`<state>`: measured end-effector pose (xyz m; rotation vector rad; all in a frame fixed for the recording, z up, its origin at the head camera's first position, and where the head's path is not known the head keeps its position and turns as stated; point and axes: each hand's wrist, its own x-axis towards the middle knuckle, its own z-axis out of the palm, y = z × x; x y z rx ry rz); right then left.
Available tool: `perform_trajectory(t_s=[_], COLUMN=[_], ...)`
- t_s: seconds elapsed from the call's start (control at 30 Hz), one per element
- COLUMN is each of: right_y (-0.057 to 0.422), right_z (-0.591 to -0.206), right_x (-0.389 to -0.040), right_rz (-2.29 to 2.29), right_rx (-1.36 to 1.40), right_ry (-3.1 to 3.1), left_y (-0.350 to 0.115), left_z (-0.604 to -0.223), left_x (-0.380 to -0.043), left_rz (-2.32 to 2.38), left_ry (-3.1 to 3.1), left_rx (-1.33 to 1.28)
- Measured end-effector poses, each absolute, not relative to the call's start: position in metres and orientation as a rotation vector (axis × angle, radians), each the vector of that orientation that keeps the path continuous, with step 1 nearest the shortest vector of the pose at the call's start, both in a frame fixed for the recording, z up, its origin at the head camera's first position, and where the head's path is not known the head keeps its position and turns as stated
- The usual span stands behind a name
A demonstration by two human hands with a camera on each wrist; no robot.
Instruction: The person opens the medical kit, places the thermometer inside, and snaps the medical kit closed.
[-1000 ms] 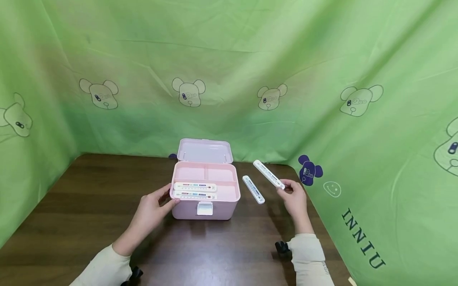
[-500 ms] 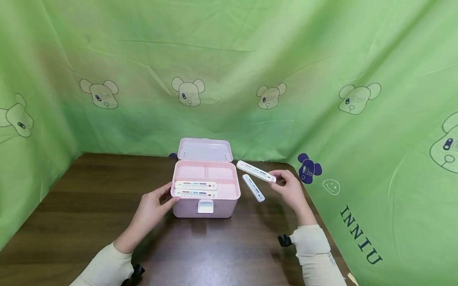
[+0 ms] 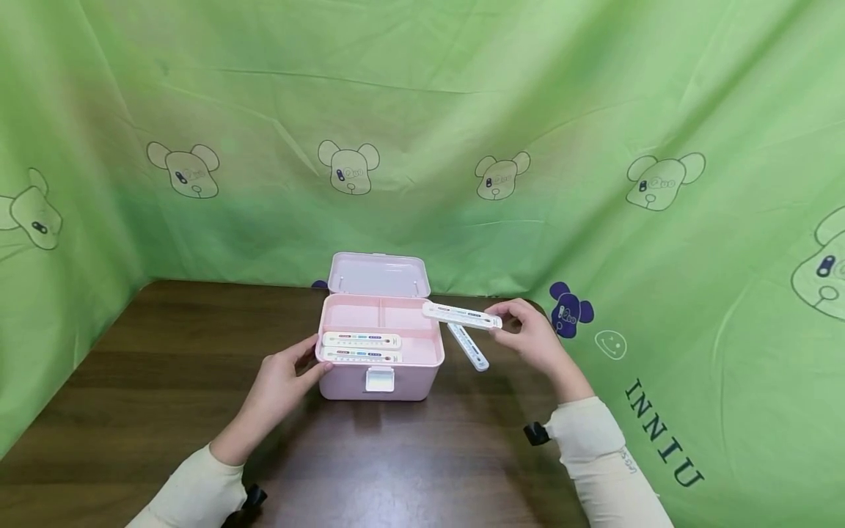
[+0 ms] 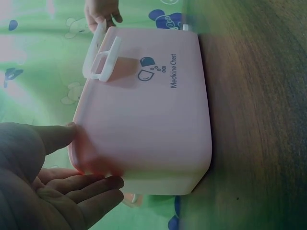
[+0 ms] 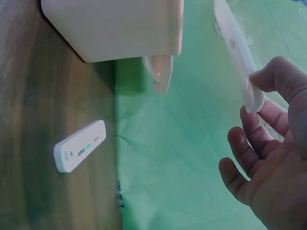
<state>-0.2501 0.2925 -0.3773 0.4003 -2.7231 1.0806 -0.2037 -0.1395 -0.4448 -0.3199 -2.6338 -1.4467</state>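
Observation:
A pink medicine chest (image 3: 379, 381) stands with its lid raised in the head view. My left hand (image 3: 284, 378) holds its front left corner, thumb at the front rim and fingers along the side (image 4: 72, 191). My right hand (image 3: 528, 337) pinches one end of a white thermometer case (image 3: 458, 315) between thumb and fingers. That case is held up at the chest's right side, its far end overlapping the rim in the head view. Two like cases, one behind (image 3: 361, 340) and one in front (image 3: 361, 356), lie side by side in the chest's front compartment.
Another thermometer case (image 3: 470, 348) lies on the dark wooden table (image 3: 370, 469) right of the chest, partly under the held one in the head view. Two smaller compartments form the chest's back half. A green printed curtain (image 3: 422, 95) surrounds the table's back and sides.
My right hand has carried the thermometer case leftward to the chest's right rim, turning it from steeply slanted to nearly level across the view. The left hand has stayed on the corner.

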Motion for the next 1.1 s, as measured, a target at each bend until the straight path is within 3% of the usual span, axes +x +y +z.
perform_trajectory(t_s=[1.1], right_y=[0.233], right_z=[-0.332], right_x=[-0.258], right_rz=[0.572], right_rx=[0.933], right_ry=[-2.935], left_y=[-0.148], left_z=[-0.447], left_x=[-0.213], left_rz=[-1.460], left_ry=[-2.599], left_rx=[-0.397])
